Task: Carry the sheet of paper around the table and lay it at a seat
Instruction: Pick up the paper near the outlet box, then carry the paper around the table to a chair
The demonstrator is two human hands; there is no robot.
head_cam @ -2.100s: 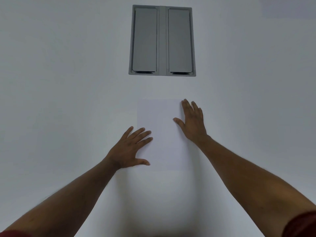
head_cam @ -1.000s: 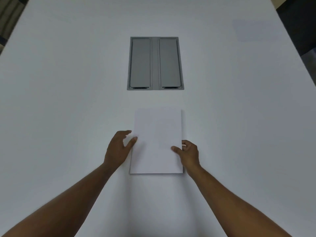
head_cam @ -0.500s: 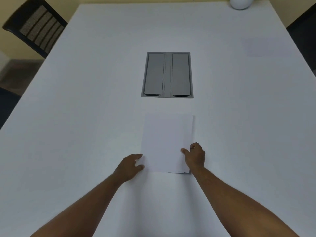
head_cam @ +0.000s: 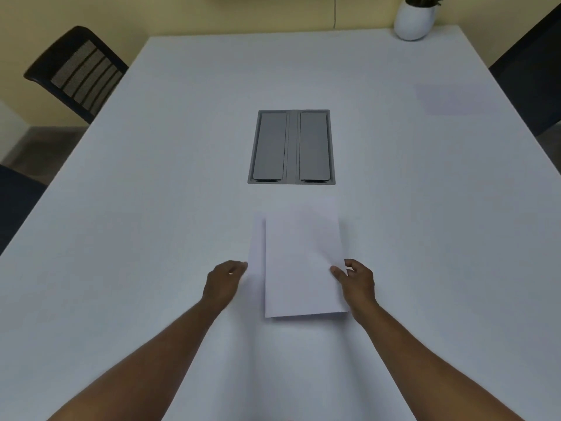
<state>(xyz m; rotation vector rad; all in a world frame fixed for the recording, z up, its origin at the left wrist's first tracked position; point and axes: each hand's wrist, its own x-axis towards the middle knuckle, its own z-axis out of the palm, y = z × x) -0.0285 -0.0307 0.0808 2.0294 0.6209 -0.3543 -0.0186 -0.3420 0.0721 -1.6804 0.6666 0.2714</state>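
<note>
Head view showed the right hand (head_cam: 356,281) pinching the sheet of paper (head_cam: 303,265) at its right edge, long axis pointing away, while the left hand (head_cam: 223,282), fingers curled, touched the left edge.

Office meeting room: white table (head_cam: 182,147) (cable hatch (head_cam: 292,146)); dark chairs (head_cam: 77,72)

Dim, even light; soft shadows under the forearms; wide-angle bending at edges.
</note>
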